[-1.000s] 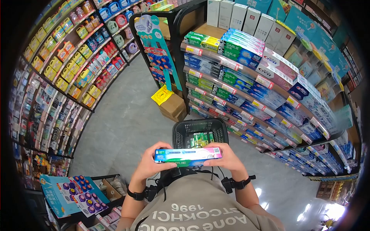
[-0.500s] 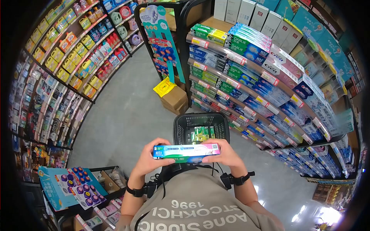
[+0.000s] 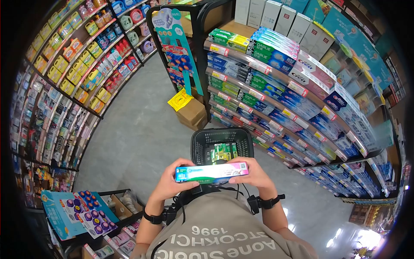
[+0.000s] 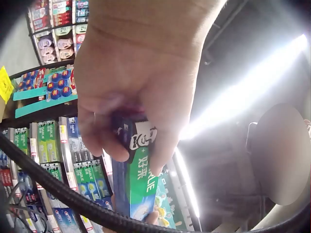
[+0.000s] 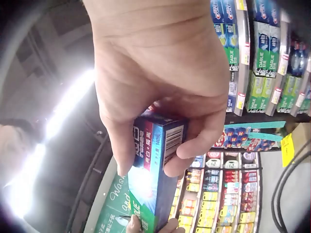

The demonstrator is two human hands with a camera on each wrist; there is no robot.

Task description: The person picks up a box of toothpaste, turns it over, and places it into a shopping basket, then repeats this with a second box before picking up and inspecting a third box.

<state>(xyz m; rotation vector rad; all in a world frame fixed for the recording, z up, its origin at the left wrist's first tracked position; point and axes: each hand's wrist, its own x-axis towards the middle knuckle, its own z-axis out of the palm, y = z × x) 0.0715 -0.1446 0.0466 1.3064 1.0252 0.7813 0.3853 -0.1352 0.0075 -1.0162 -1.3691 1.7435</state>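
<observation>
A long toothpaste box (image 3: 211, 172), green, blue, white and pink, is held level in front of the person's chest. The left hand (image 3: 175, 179) grips its left end, thumb on the near face and fingers behind. At the other end the right hand (image 3: 253, 174) holds it the same way. In the left wrist view the left hand (image 4: 138, 82) curls round the box's dark end, beside a printed logo. The right wrist view has the right hand (image 5: 163, 87) clasping the end with the barcode. Just beyond the box is a black shopping basket (image 3: 198, 140) with several green boxes (image 3: 224, 151) inside.
To the right rises a shelf rack (image 3: 276, 73) stacked with toothpaste boxes. Cardboard boxes (image 3: 191, 114) topped by a yellow bag (image 3: 180, 100) stand at its left end. Curved shelves of bottles (image 3: 77, 69) line the left. A display bin (image 3: 88, 213) stands at lower left.
Both hands keep hold of the toothpaste box, which tips slightly. The head view swings a little and back, shifting the basket and shelves slightly within the frame.
</observation>
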